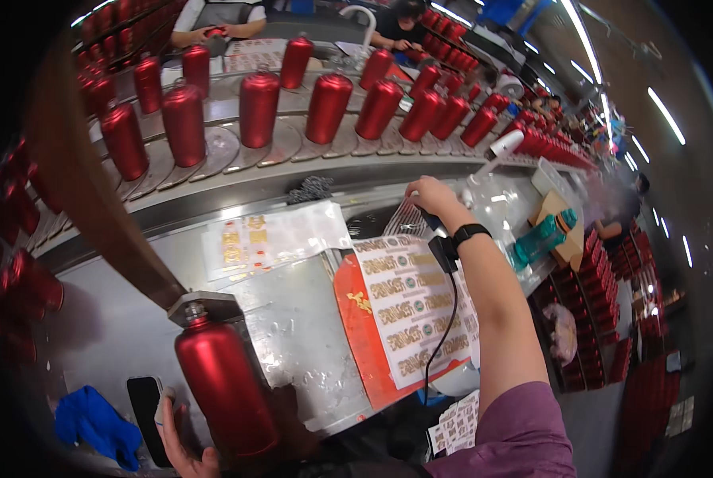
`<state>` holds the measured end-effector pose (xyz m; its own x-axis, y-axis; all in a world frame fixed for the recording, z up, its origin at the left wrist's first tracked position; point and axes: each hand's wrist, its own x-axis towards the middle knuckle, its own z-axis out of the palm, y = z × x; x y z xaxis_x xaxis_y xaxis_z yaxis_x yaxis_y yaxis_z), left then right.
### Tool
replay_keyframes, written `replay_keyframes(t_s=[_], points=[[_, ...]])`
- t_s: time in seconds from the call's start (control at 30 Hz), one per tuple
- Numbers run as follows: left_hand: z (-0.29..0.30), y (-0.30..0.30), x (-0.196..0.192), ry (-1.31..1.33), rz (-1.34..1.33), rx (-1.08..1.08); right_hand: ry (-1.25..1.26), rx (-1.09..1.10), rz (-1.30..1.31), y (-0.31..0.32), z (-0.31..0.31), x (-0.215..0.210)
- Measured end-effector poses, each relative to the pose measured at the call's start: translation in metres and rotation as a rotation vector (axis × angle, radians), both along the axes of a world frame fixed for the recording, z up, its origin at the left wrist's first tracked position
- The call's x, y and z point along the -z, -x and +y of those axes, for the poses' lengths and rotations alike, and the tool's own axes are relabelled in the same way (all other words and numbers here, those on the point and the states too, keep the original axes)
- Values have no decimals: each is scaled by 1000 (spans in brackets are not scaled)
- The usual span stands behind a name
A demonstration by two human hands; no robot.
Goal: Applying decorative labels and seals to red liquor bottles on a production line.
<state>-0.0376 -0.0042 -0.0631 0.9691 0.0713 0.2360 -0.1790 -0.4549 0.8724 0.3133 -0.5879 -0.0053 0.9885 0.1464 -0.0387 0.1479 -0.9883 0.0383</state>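
My left hand (183,436) sits at the bottom edge, wrapped around the base of a red metal bottle (225,382) that stands under a metal clamp plate (203,307). My right hand (430,195) reaches forward across the steel workbench (133,319), its fingers closed over a small dark object at the bench's far edge; what that object is I cannot tell. A black wristband with a cable is on that wrist. A sheet of gold and green stickers (411,303) lies beneath my right forearm on a red backing.
A conveyor (237,151) carries several red bottles past the bench. Another sticker sheet (261,239), a black phone (145,414) and a blue cloth (94,422) lie on the bench. A teal bottle (541,237) lies at the right. Other people work at the back.
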Motion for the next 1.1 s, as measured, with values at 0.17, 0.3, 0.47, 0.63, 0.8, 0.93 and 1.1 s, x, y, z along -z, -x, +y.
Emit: replay_keyframes(t_s=[0.17,0.3,0.47,0.63,0.8,0.93,1.1], points=[[1,-2,4,-36,-3,-35,44,142,8,45,-48,0],[-11,-9,-27,-50,-120,113,-255,319,103,116,-116,-38],[2,-4,-16,-111,-84,112,-388,487,360,201,-162,-48],[-3,2,-26,-162,-26,119,-393,373,231,211,-115,-17],[-19,6,-29,-158,-8,92,-286,326,146,181,-103,-2],[-20,10,-25,-126,7,74,-461,376,207,153,-89,-16],[-17,12,-29,-188,48,84,-314,193,425,108,-75,-15]])
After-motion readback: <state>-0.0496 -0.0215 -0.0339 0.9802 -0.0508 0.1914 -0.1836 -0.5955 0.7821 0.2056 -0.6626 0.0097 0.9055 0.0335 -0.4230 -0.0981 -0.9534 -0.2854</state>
